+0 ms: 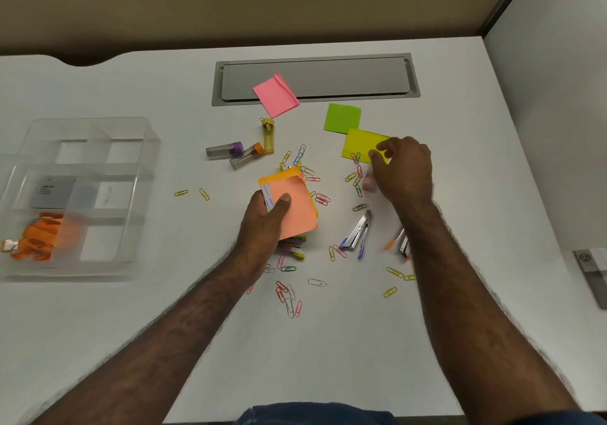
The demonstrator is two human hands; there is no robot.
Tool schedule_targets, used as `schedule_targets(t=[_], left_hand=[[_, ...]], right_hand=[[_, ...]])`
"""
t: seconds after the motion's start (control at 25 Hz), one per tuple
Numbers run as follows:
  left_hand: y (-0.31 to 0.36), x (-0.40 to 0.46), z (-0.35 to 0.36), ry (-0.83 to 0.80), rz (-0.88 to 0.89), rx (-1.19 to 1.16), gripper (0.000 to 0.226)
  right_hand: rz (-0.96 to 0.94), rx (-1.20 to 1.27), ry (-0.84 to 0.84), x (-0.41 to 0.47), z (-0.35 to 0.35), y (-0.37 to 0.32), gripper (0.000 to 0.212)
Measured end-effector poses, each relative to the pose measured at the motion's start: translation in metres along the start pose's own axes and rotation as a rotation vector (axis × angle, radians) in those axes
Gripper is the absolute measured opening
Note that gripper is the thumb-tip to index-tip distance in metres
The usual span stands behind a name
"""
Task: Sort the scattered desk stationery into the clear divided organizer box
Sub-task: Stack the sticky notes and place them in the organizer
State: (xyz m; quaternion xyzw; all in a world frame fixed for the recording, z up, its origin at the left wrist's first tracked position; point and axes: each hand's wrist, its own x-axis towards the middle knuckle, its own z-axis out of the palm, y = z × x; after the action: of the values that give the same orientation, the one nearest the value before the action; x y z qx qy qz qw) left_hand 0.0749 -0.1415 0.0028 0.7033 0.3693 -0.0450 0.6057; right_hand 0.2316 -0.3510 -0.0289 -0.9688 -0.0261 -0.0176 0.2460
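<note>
Right now the left hand (266, 217) grips a small stack of sticky-note pads, the salmon pad (295, 207) on top with an orange pad (279, 176) under it, thumb pressed flat on the salmon face and the other fingers curled beneath. This stack sits well to the right of the clear organizer box (88, 129), which stands at the left edge of the white desk (328, 342). The right hand (405, 171), farther right of the box than the left hand, pinches the near edge of the yellow pad (363, 143) between thumb and fingertips; whether the pad is lifted or lying flat I cannot tell. A green pad (341, 118) touches the yellow pad's far corner, and a pink pad (276, 95) lies partly over the grey cable hatch (328, 78), both far to the box's right.

Inside the box, the nearest compartment holds an orange lanyard (42, 237), and a grey card (52, 191) lies in the middle row. Between the box and the pads lie three lead tubes (243, 153), with purple, orange and yellow caps. Coloured paper clips (322, 198) are scattered around both hands. A purple-tipped stapler (358, 230) lies between the forearms, another one (402, 244) is partly hidden by the right forearm, and a third sits under the left hand's stack.
</note>
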Motion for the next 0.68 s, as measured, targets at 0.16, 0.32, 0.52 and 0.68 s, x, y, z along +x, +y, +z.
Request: schedule_targets(t=[0.16, 0.32, 0.52, 0.68], left_hand=[[-0.004, 0.003, -0.003, 0.010, 0.014, 0.002, 0.028], [-0.007, 0.004, -0.003, 0.006, 0.014, 0.025, 0.039], [-0.011, 0.005, -0.002, 0.016, 0.015, 0.014, 0.029], [-0.010, 0.004, -0.002, 0.006, -0.006, 0.013, 0.035]], right_hand=[[0.017, -0.042, -0.140, 0.035, -0.005, -0.003, 0.052], [0.067, -0.185, -0.263, 0.049, -0.005, -0.005, 0.071], [0.199, -0.201, -0.276, 0.046, -0.004, -0.005, 0.053], [0.272, 0.001, -0.279, 0.041, -0.002, -0.001, 0.036]])
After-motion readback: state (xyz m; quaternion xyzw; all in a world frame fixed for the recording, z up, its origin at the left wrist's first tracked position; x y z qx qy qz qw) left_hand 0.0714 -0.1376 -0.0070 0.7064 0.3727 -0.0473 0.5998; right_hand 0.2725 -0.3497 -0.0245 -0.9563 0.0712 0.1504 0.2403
